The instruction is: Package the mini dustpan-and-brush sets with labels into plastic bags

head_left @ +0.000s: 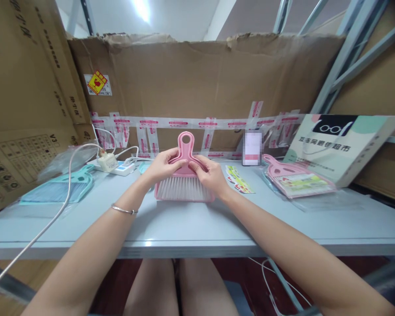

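Observation:
A pink hand brush [183, 188] with white bristles stands upright on the table in front of me, nested against a pink dustpan [156, 193] whose edge shows around the bristles. Both handles rise together to a rounded end with a hole. My left hand [166, 166] grips the set from the left, its thumb across the base of the handle. From the right, my right hand [210, 174] holds it the same way, thumb pressed on the front. The fingers behind the dustpan are hidden. Just right of my right hand lie colourful printed cards [238, 180].
A bagged blue dustpan set [57, 188] lies left, near a power strip [123, 168] with a plugged-in charger [107, 161]. A cable [67, 193] crosses the left side. Right are a phone [252, 147], bagged pink dustpan set [299, 177] and white box [335, 149]. Cardboard [184, 79] walls the back.

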A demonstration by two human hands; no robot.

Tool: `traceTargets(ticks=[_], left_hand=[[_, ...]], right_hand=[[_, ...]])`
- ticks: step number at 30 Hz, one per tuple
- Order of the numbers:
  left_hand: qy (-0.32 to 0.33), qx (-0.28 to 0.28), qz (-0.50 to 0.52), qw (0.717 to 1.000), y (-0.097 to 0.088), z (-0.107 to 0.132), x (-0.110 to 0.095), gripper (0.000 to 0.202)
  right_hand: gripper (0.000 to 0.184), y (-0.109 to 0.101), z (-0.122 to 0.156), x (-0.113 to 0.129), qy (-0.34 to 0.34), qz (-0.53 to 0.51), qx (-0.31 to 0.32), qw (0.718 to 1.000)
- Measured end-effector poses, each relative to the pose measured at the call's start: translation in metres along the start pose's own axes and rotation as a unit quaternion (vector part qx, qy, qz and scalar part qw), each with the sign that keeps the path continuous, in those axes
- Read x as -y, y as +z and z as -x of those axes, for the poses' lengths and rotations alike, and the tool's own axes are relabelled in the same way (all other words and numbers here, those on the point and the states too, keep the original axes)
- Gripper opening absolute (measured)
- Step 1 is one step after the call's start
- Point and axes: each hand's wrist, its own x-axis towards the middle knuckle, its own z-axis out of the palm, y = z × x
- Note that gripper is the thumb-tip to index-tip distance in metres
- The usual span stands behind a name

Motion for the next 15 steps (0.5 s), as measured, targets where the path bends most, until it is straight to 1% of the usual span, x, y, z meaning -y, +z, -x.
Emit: traceTargets(ticks=[4, 11, 15], left_hand=[[-0.006, 0.005, 0.018, 1.000, 0.0001, 0.0003, -0.0012, 0.024], [0.010, 0.018, 0.028, 0.999, -0.0007, 0.0000, 0.0000, 0.028], [0.026, 0.047, 0.005, 0.999, -0.0030, 0.0003, -0.0002, 0.029]], right_hand=[[0.025, -0.0015, 0.0000, 0.0023, -0.001, 0.016, 0.008, 1.000], [0.027, -0.0031, -0.0005, -0.0012, -0.016, -0.005, 0.010, 1.000], [0.028, -0.0009, -0.0005, -0.0013, -0.030, 0.000, 0.003, 1.000]])
